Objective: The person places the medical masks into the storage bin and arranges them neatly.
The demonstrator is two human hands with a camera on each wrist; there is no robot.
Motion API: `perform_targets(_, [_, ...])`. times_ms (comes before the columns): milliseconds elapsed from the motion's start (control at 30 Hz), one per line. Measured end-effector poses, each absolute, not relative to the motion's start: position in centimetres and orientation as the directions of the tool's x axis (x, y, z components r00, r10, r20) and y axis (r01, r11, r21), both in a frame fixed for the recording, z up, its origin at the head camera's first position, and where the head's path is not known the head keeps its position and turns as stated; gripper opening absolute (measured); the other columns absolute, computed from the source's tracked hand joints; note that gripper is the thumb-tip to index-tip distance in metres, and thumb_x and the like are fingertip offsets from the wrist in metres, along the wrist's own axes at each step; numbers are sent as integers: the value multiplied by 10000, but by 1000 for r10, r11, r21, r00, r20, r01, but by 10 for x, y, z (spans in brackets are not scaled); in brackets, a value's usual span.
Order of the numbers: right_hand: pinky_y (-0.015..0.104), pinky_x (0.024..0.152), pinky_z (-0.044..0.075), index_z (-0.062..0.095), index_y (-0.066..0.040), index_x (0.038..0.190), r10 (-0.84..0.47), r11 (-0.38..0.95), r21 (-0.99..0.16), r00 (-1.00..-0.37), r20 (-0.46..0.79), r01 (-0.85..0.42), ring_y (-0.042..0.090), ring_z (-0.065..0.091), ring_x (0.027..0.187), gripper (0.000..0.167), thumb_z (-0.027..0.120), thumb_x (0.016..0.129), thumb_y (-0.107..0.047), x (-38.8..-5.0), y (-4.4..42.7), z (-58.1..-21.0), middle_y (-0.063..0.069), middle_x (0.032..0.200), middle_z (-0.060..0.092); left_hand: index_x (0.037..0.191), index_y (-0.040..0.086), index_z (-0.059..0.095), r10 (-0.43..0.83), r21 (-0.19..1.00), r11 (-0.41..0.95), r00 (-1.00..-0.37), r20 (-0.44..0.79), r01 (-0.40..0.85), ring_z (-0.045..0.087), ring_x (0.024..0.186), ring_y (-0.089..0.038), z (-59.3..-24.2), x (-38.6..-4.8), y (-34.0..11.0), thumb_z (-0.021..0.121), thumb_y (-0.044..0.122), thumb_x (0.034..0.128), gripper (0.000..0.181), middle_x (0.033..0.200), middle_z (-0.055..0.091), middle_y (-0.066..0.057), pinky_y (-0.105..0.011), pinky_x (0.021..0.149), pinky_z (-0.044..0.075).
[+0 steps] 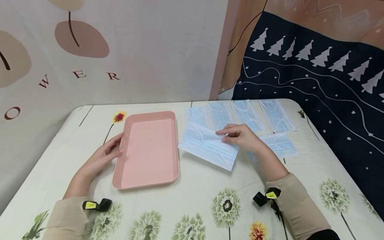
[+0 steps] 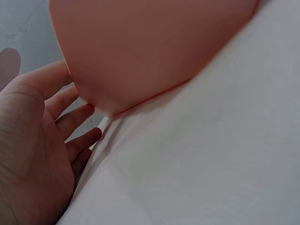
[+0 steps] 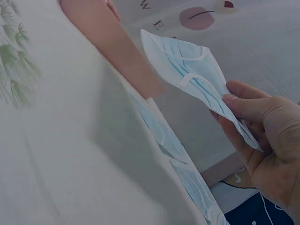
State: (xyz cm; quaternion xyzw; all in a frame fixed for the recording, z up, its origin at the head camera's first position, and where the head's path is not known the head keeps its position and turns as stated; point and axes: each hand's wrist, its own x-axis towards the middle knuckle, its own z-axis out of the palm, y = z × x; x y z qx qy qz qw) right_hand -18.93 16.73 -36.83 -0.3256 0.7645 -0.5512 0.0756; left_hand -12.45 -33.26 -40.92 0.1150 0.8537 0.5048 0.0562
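Note:
A blue face mask (image 1: 207, 146) with white ear loops is pinched by its upper edge between the right hand's (image 1: 244, 136) thumb and fingers, just right of the pink tray. In the right wrist view the same mask (image 3: 187, 70) hangs tilted above the table from the right hand (image 3: 267, 126). The left hand (image 1: 99, 160) touches the left side of the pink tray (image 1: 147, 181) with its fingers fairly straight. From the left wrist view, fingertips of the left hand (image 2: 42, 136) rest at the outer wall of the tray (image 2: 131, 56).
Several more masks lie at the back right, one of them (image 1: 277, 115) near the table's far corner. Another mask (image 1: 280, 143) is partly behind the right forearm. The flowered tablecloth (image 1: 168, 206) covers the table; a patterned wall cloth (image 1: 300, 86) hangs along its right side.

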Motion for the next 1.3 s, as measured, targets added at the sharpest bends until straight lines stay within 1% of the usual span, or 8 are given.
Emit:
perform_targets(100, [243,561,390,687,37,1132,-553,186,-893,-794,251,-411,162,418,614,271,663,863,52,-187,164,-365,131,971,659,1531,94,225,257,875,462,-966,23,144,315,1249,62,-409,-125,-332,581,126,966,668,1503,269,-242,-26,936,271])
perform_targets(233, [227,606,455,688,21,1144,-498,204,-897,-830,251,-393,153,502,666,286,678,859,37,-185,158,-363,133,1030,649,1531,97,225,260,873,465,-965,25,148,312,1267,45,-410,-125,-332,580,129,967,667,1507,264,-239,-25,938,268])
perform_targets(300, [225,642,486,691,12,1144,-466,211,-903,-850,244,-375,156,558,710,292,687,853,32,-185,154,-362,133,1059,643,1532,100,223,259,871,470,-966,23,146,305,1311,-13,-410,-125,-331,580,133,968,668,1510,261,-238,-22,936,264])
perform_targets(467, [214,673,500,692,10,1143,-395,216,-914,-887,239,-342,161,606,752,306,704,838,33,-184,141,-361,139,1087,647,1534,103,220,258,870,473,-966,18,142,262,1382,-273,-409,-125,-330,580,134,968,671,1512,259,-234,-19,935,260])
perform_targets(533, [207,677,500,691,8,1146,-370,218,-916,-897,241,-336,152,607,759,310,710,836,25,-184,136,-361,139,1082,654,1533,103,223,257,869,473,-966,18,142,255,1380,-304,-409,-125,-330,581,134,967,670,1510,264,-234,-17,934,259])
perform_targets(700, [216,682,514,697,-13,1148,-310,193,-934,-922,234,-302,158,632,766,315,722,835,1,-183,124,-360,115,1070,665,1532,97,223,258,869,474,-966,17,142,260,1386,-216,-410,-126,-330,578,146,971,666,1509,262,-235,-18,937,255])
perform_targets(967, [227,665,520,700,-33,1155,-249,132,-959,-945,212,-250,174,640,706,323,728,834,-11,-180,102,-362,96,1067,663,1536,125,223,255,864,485,-967,8,135,287,1283,63,-412,-125,-332,571,192,978,661,1510,249,-246,-18,937,258])
perform_targets(1300, [216,603,512,692,-28,1164,-203,62,-982,-965,165,-181,139,615,618,321,698,847,27,-174,68,-366,114,1061,602,1538,134,220,254,866,481,-967,9,134,281,1262,92,-411,-126,-334,565,190,981,657,1508,243,-256,-14,931,258])
